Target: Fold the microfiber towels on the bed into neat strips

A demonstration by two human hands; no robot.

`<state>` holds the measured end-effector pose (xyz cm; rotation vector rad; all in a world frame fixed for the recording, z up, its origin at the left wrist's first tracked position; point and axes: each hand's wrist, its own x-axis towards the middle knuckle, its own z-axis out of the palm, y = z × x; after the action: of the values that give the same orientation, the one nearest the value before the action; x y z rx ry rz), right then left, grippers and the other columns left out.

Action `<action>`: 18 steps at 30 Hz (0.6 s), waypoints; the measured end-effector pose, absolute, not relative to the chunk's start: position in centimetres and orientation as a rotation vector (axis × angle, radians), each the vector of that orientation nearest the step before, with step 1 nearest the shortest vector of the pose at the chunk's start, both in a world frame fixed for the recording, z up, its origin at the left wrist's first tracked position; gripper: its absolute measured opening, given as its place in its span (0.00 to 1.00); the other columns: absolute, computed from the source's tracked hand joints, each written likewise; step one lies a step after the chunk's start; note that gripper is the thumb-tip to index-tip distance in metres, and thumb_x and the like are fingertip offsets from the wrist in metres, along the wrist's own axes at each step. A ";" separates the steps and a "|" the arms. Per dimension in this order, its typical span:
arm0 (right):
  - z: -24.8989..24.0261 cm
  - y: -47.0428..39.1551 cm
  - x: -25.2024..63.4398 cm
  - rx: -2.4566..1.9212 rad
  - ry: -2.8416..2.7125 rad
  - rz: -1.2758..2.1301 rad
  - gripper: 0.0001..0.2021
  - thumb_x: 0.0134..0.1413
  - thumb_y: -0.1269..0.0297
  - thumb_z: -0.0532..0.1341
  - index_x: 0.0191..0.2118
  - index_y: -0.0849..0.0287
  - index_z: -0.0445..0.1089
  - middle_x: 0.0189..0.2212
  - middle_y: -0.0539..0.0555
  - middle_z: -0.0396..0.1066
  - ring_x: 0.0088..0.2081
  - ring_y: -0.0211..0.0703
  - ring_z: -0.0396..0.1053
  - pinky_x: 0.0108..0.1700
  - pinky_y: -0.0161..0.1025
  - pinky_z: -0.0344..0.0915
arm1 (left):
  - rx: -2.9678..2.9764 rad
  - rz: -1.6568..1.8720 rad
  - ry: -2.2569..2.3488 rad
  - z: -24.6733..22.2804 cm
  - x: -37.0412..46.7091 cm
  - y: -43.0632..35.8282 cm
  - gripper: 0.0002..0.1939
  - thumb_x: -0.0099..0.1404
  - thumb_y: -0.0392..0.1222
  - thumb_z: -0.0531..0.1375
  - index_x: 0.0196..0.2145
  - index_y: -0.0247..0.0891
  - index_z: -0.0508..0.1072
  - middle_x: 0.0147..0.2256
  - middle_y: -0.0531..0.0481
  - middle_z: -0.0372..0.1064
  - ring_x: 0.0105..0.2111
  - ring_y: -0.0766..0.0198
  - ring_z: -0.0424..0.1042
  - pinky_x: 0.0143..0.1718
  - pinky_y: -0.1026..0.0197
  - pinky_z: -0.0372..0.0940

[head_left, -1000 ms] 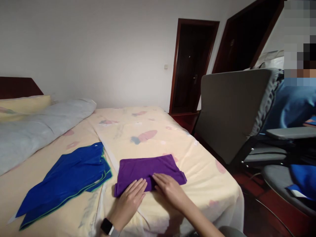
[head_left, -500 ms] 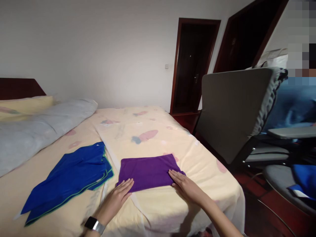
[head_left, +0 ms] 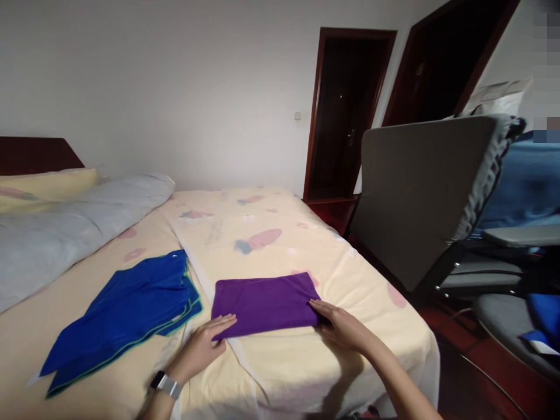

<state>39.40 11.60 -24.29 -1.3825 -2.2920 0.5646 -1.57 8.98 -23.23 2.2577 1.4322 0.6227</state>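
Your left grip [head_left: 203,345], unclenched, and right grip [head_left: 343,328], whose closure cannot be told, touch opposite ends of the folded, rectangular purple cloth [head_left: 266,304] between them, apparently in an edge-smoothing step, the next move calling for light, even pressure.

Left hand [head_left: 203,345] and right hand [head_left: 343,328] well apart, backs upward, fingers close together and angled inward.

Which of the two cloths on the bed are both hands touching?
The purple cloth: left hand at its near left corner, right hand at its right end. The blue cloth, to its left, is touched by neither.
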 end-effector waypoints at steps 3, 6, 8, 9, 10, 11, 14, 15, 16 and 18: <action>-23.8 12.2 39.4 -1.362 -2.251 0.616 0.29 0.50 0.69 0.59 0.61 0.56 0.66 0.60 0.58 0.63 0.60 0.53 0.62 0.62 0.48 0.59 | 2.107 0.667 1.427 -22.5 -2.1 9.4 0.24 0.61 0.35 0.56 0.54 0.47 0.73 0.56 0.52 0.71 0.58 0.57 0.67 0.61 0.52 0.61; -23.3 13.5 39.3 -1.360 -2.152 0.706 0.22 0.52 0.68 0.57 0.54 0.58 0.72 0.55 0.58 0.69 0.55 0.52 0.67 0.59 0.46 0.62 | 2.000 0.723 1.391 -22.1 -2.4 10.2 0.20 0.64 0.39 0.56 0.54 0.44 0.73 0.55 0.50 0.72 0.56 0.56 0.69 0.61 0.52 0.60; -23.3 14.6 39.2 -1.416 -2.007 0.767 0.21 0.54 0.65 0.58 0.54 0.58 0.71 0.52 0.58 0.72 0.52 0.51 0.70 0.57 0.46 0.65 | 1.916 0.813 1.379 -22.3 -2.6 11.0 0.20 0.65 0.42 0.56 0.55 0.42 0.71 0.56 0.47 0.71 0.57 0.56 0.67 0.60 0.53 0.61; -23.4 15.1 39.2 -1.458 -1.917 0.786 0.22 0.55 0.63 0.58 0.56 0.59 0.69 0.51 0.58 0.72 0.51 0.51 0.71 0.55 0.45 0.66 | 1.866 0.875 1.392 -22.5 -2.7 11.4 0.21 0.66 0.44 0.56 0.56 0.40 0.70 0.56 0.46 0.70 0.57 0.56 0.67 0.59 0.54 0.62; -23.6 15.7 39.2 -1.498 -1.829 0.798 0.24 0.56 0.60 0.59 0.58 0.59 0.67 0.50 0.59 0.73 0.50 0.51 0.72 0.53 0.45 0.68 | 1.817 0.937 1.415 -22.8 -2.7 11.8 0.22 0.66 0.46 0.56 0.56 0.39 0.69 0.55 0.44 0.70 0.57 0.55 0.67 0.58 0.54 0.63; -23.9 16.1 39.3 -1.531 -1.753 0.809 0.26 0.57 0.58 0.59 0.60 0.60 0.64 0.48 0.59 0.74 0.48 0.51 0.73 0.51 0.45 0.69 | 1.775 0.994 1.448 -23.2 -2.8 12.3 0.24 0.66 0.48 0.56 0.57 0.38 0.67 0.55 0.42 0.70 0.57 0.55 0.67 0.57 0.54 0.63; -25.0 17.0 39.4 -1.555 -1.654 0.835 0.28 0.58 0.53 0.59 0.61 0.61 0.62 0.43 0.59 0.76 0.43 0.50 0.75 0.45 0.44 0.71 | 1.726 1.103 1.551 -24.6 -3.0 13.2 0.27 0.64 0.53 0.57 0.58 0.38 0.64 0.54 0.40 0.70 0.55 0.54 0.69 0.55 0.53 0.65; -25.3 17.2 39.3 -1.551 -1.655 0.836 0.28 0.58 0.52 0.59 0.60 0.60 0.62 0.42 0.58 0.77 0.42 0.50 0.76 0.44 0.44 0.71 | 1.731 1.122 1.589 -25.1 -2.9 13.3 0.28 0.64 0.54 0.58 0.57 0.38 0.64 0.53 0.41 0.70 0.54 0.54 0.70 0.54 0.53 0.65; -25.6 17.3 39.2 -1.553 -1.663 0.820 0.28 0.58 0.51 0.60 0.60 0.60 0.62 0.41 0.58 0.77 0.42 0.50 0.76 0.44 0.44 0.71 | 1.739 1.137 1.636 -25.4 -2.8 13.4 0.28 0.63 0.55 0.58 0.57 0.39 0.63 0.52 0.41 0.70 0.53 0.54 0.71 0.53 0.53 0.66; -25.9 17.4 39.0 -1.587 -1.681 0.734 0.26 0.58 0.51 0.59 0.57 0.60 0.65 0.41 0.58 0.77 0.44 0.52 0.75 0.44 0.44 0.70 | 1.764 1.142 1.733 -25.8 -2.4 13.6 0.28 0.64 0.56 0.58 0.56 0.39 0.63 0.48 0.42 0.72 0.47 0.54 0.74 0.48 0.53 0.69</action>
<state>38.95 17.40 -25.94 -1.5874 -1.6807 0.7337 -2.40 13.62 -25.80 1.7640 1.7334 1.1419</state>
